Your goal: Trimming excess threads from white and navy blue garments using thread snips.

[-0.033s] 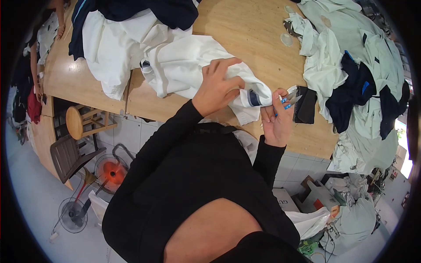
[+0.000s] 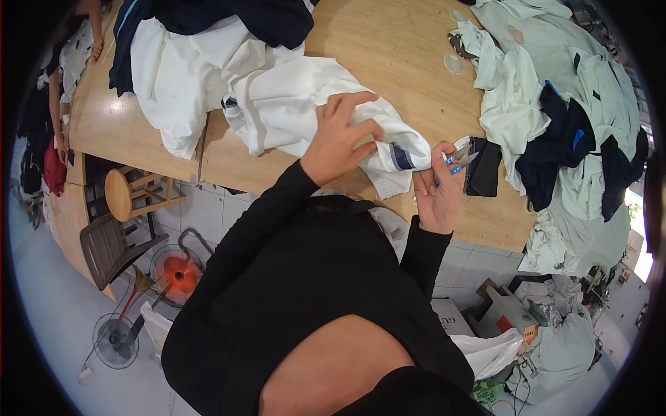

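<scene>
A white garment [image 2: 295, 87] with a dark navy stripe lies across the table in front of me. My left hand [image 2: 340, 139] rests on it, fingers spread and bent over the cloth, with the index finger reaching out. At the garment's right end, beside the stripe, my right hand [image 2: 438, 191] is closed, palm partly up. Between its fingers is a small pair of thread snips [image 2: 451, 163] with blue on the handle and pale metal blades pointing right. Those fingers also meet the cloth edge; whether they pinch it is hard to tell.
On the wooden table [image 2: 395, 45], a dark wallet-like item [image 2: 483, 166] lies right of my right hand. White and navy garments [image 2: 555, 139] pile up at right, more [image 2: 173, 76] at left. A stool [image 2: 119, 194], chair [image 2: 107, 246] and fan [image 2: 177, 274] stand below left. Another person's arm [image 2: 96, 31] shows far left.
My left hand has shifted very slightly to the left over the cloth. My right hand and the snips look almost the same.
</scene>
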{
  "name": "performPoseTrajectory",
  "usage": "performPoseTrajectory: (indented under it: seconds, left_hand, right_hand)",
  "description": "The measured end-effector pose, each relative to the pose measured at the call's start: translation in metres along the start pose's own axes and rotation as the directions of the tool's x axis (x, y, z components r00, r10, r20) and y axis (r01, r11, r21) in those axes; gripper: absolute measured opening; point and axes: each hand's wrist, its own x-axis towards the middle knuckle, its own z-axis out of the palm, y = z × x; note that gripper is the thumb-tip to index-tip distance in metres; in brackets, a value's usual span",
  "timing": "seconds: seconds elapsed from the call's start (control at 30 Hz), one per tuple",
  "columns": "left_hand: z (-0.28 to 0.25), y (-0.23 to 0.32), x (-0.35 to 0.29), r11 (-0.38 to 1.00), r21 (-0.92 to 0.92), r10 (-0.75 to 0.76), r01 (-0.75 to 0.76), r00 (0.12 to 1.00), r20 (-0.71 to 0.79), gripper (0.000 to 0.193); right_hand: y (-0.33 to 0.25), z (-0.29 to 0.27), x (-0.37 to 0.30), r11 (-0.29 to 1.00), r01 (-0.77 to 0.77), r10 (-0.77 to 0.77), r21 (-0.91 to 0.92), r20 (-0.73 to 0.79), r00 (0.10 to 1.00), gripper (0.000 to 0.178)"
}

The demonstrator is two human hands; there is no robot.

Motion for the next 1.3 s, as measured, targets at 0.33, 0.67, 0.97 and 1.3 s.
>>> performPoseTrajectory:
  seconds: [0.33,0.67,0.97,1.3]
  left_hand:
    - [-0.04,-0.013,-0.028,0.943,-0.253,-0.242,0.217,0.967,-0.074,0.021]
    - [-0.094,-0.068,-0.045,0.866,-0.162,-0.489,0.473,0.731,-0.476,0.072]
    - [-0.002,0.003,-0.037,0.986,-0.163,0.04,-0.034,0.999,0.033,0.105]
    - [-0.024,0.013,-0.002,0.931,-0.239,0.247,-0.274,0.959,-0.138,0.063]
  right_hand:
    - [-0.002,-0.006,0.012,0.999,-0.009,0.007,-0.037,-0.036,0.999,0.007]
    - [0.002,-0.021,0.011,1.0,0.003,-0.003,0.003,-0.041,0.999,0.008]
    - [0.002,-0.012,0.002,0.779,0.237,-0.305,-0.581,-0.02,0.952,0.04]
    - [-0.031,0.01,0.022,-0.096,0.279,-0.59,-0.955,0.28,0.757,0.037]
